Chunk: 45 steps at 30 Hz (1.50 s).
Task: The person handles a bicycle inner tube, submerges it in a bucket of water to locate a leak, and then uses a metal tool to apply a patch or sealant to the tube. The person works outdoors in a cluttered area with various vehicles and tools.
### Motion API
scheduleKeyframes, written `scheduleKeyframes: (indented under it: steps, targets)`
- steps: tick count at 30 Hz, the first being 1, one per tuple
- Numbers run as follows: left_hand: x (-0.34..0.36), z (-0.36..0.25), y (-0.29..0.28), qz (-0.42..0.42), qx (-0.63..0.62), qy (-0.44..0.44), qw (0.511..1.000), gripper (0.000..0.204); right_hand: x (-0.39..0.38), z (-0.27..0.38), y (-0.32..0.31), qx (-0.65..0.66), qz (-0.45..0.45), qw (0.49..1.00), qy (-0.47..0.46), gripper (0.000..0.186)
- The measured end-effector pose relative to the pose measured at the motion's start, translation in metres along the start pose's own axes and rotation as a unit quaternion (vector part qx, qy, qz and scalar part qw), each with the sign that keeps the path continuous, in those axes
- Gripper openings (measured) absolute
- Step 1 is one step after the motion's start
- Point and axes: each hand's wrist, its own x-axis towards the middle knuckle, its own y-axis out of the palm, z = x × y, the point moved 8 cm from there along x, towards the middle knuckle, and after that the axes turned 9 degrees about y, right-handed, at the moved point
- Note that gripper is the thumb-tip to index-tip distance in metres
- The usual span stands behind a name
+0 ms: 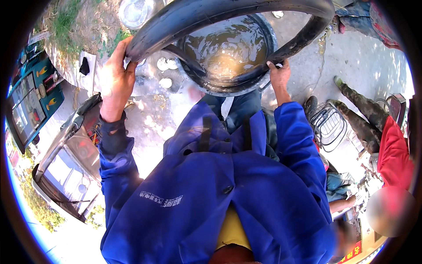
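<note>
A black inflated inner tube (206,18) is held in both of my hands over a round dark basin (271,37) of murky brown water (233,48). My left hand (118,78) is closed around the tube's left side, thumb toward me. On the right, my right hand (280,79) pinches the tube near the basin's rim. The tube's far part arches high over the basin. Its near part dips low along the basin's near side, and I cannot tell how much of it lies under water. The surface of the water is rippled.
A pale round bowl (137,12) and white crumpled lumps (165,65) lie on the concrete left of the basin. Vehicles (72,171) stand at the left. At the right are a wire rack (329,125), a person in red (394,152) and another person's legs (358,20).
</note>
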Motion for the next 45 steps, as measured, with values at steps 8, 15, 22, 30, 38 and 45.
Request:
scheduleKeyframes:
  steps: [8, 15, 22, 30, 38, 45]
  targets:
    - [0.003, -0.003, -0.004, 0.001, 0.046, 0.034, 0.998, 0.053, 0.001, 0.010, -0.007, 0.008, 0.013, 1.000, 0.007, 0.037]
    - [0.005, 0.002, -0.010, 0.010, -0.006, 0.031, 0.999, 0.055, 0.011, 0.006, -0.017, 0.056, 0.039, 0.998, 0.010, 0.049]
    - [0.005, -0.002, -0.013, -0.003, 0.013, 0.042, 0.999, 0.054, 0.016, 0.009, -0.020, 0.083, 0.033, 0.996, -0.005, 0.056]
    - [0.006, 0.000, 0.005, -0.007, -0.084, 0.024, 0.996, 0.050, -0.009, 0.029, -0.048, 0.174, -0.058, 0.982, -0.051, 0.053]
    - [0.027, -0.006, 0.048, 0.029, -0.111, 0.039, 0.993, 0.045, -0.042, 0.034, -0.035, 0.230, -0.065, 0.970, -0.043, 0.038]
    - [0.022, -0.006, 0.050, 0.029, -0.101, 0.033, 0.994, 0.041, -0.066, 0.003, 0.006, 0.116, -0.060, 0.990, -0.060, 0.027]
